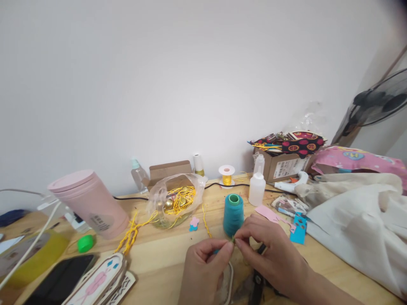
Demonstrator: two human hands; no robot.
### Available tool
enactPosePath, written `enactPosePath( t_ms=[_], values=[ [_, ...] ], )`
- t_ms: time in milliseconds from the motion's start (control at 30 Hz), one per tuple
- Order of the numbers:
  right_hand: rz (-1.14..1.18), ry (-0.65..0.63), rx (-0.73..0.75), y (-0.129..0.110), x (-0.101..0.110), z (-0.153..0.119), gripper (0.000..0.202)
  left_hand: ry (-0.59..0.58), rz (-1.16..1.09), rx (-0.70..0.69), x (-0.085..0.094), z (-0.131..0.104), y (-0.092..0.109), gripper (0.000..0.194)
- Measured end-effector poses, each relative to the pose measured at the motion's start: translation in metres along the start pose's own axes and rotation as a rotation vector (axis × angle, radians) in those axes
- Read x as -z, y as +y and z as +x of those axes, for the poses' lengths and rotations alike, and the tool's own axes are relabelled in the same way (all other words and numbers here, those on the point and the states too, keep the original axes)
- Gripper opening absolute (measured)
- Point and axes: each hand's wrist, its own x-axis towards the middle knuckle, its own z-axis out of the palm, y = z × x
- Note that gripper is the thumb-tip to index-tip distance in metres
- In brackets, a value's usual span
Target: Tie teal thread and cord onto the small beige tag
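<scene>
My left hand [206,267] and my right hand [270,250] meet fingertip to fingertip low in the view, right of centre. Both pinch a tiny green bit of thread [233,239] between thumb and forefinger. A teal cone of thread [233,216] stands upright just behind the fingertips. Under the hands lie black-handled scissors [257,279], partly hidden, and a pale rounded frame [229,284]. A yellow cord [206,220] runs across the wood behind my left hand.
A pink tumbler [92,203], a phone [60,279] and stacked wooden tags [101,281] are at the left. Behind are a plastic bag [174,199] of yellow cord and a white bottle [257,188]. Cream cloth [365,224] and a full cardboard box [280,165] are at the right.
</scene>
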Motion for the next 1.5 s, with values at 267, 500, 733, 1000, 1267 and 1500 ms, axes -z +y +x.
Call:
enactPosePath(
  t_ms=[267,500,733,1000,1267,1500],
  values=[
    [-0.291,-0.045,0.294,0.002,0.007,0.003,0.025,0.009,0.080,0.024,-0.001,-0.002,0.002,0.028],
    [0.084,-0.172,-0.082,0.002,0.012,0.006,0.014,-0.042,-0.232,0.140,-0.003,-0.004,0.008,0.031],
    [0.152,-0.121,-0.165,0.003,0.007,0.002,0.011,-0.042,-0.228,0.110,0.001,-0.004,0.005,0.030],
    [0.076,-0.076,-0.057,0.004,0.006,0.003,0.011,0.058,0.004,-0.008,-0.001,-0.003,0.004,0.029],
    [0.025,-0.069,0.075,0.003,0.005,0.001,0.012,-0.021,0.051,-0.035,0.001,-0.003,0.001,0.028],
    [-0.130,-0.060,0.251,0.001,0.005,0.004,0.014,-0.035,0.019,0.032,0.000,-0.003,0.004,0.031]
  ],
)
